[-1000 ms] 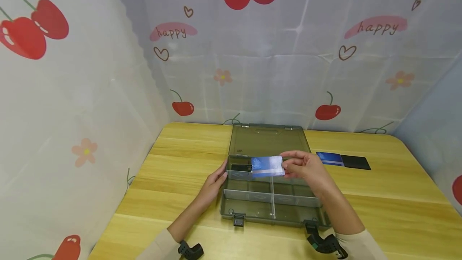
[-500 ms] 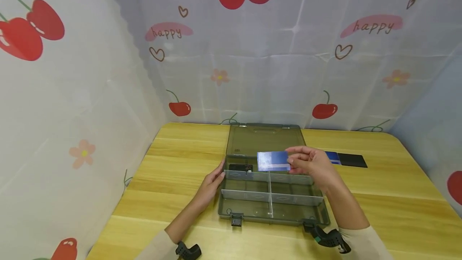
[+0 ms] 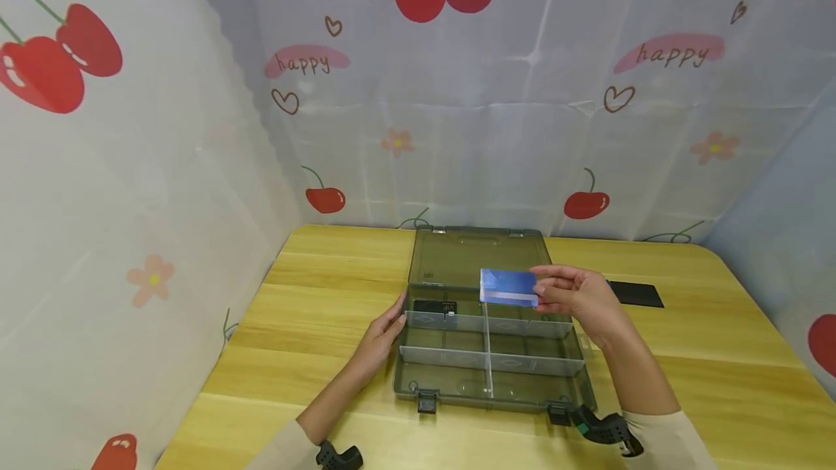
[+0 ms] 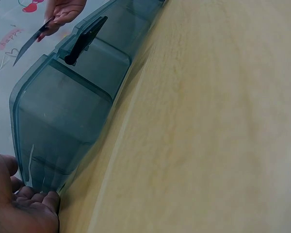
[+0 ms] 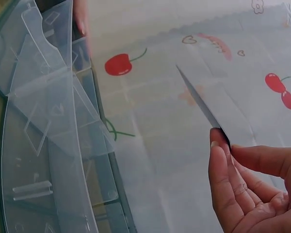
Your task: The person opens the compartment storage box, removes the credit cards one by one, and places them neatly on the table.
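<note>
A blue card (image 3: 509, 288) with a pale stripe is pinched by its right end between the thumb and fingers of my right hand (image 3: 581, 299). It hangs over the back right part of a translucent grey divided box (image 3: 443, 355). Both wrist views show the card nearly edge-on. My left hand (image 3: 381, 332) holds the box's left side, and in the left wrist view its curled fingers (image 4: 39, 200) meet the box's end wall. Inside the back left compartment lies a black card (image 3: 436, 307) with pale "VIP" lettering.
The box's lid (image 3: 480, 256) lies folded back behind it. Another black card (image 3: 638, 294) rests on the wooden table (image 3: 692, 354) at right. Two black latches, one of them this latch (image 3: 427, 400), jut from the front edge. A printed curtain (image 3: 470, 151) stands behind the table.
My right hand has moved to the right with the blue card, uncovering the VIP card in the box and covering the blue card on the table. My left hand stays on the box.
</note>
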The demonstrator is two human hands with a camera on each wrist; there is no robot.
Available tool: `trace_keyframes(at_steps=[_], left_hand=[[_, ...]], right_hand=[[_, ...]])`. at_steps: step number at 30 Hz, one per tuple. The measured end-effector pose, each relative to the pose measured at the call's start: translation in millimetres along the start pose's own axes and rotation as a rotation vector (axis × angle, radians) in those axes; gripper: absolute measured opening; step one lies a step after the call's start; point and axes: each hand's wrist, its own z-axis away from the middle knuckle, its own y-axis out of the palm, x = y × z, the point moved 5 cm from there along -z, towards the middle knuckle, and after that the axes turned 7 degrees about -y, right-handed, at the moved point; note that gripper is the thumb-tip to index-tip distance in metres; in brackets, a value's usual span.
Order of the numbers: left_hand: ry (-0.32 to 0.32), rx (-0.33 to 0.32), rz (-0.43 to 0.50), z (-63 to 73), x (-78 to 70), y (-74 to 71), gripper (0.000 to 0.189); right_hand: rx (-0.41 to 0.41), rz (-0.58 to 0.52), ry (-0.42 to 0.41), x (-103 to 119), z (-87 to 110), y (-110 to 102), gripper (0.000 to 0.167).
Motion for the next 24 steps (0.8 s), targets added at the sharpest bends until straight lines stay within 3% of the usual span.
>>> trace_keyframes(at_steps=[24], left_hand=[[0.006,-0.013,0.0,-0.3,4.2,-0.3,0.055]], right_hand=[[-0.054,0.007,0.021,-11,0.9,-49,0.046]])
